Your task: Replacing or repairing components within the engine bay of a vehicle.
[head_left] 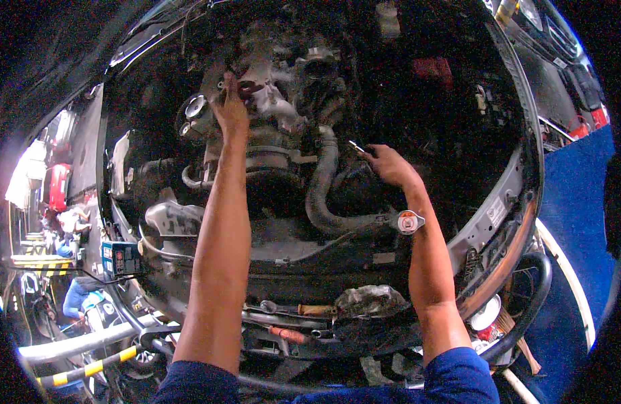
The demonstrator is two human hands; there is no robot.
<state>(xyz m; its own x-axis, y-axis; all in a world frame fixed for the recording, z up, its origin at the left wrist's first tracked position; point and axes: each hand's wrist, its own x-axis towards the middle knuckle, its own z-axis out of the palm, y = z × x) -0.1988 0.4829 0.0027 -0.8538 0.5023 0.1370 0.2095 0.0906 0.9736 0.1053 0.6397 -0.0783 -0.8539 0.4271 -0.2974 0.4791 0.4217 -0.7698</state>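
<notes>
My left hand (230,111) reaches far into the engine bay, against the upper left side of the engine (267,94). Its visible fingers are apart, and some fingertips are lost in shadow. A round pulley (195,106) is just left of that hand. My right hand (390,166) is closed on a slim, shiny metal tool (355,145), whose bright tip points up and left; its exact kind is unclear. Left of this hand a thick, curved radiator hose (319,192) runs down from the engine. The radiator cap (409,222) lies below, beside my right forearm.
Along the front edge are an orange-handled tool (288,334), a wooden-handled tool (316,310) and a crumpled clear plastic bag (371,301). A teal box (121,259) stands at the left. A black tubular bar (542,286) curves around the front right corner. Other people work far left.
</notes>
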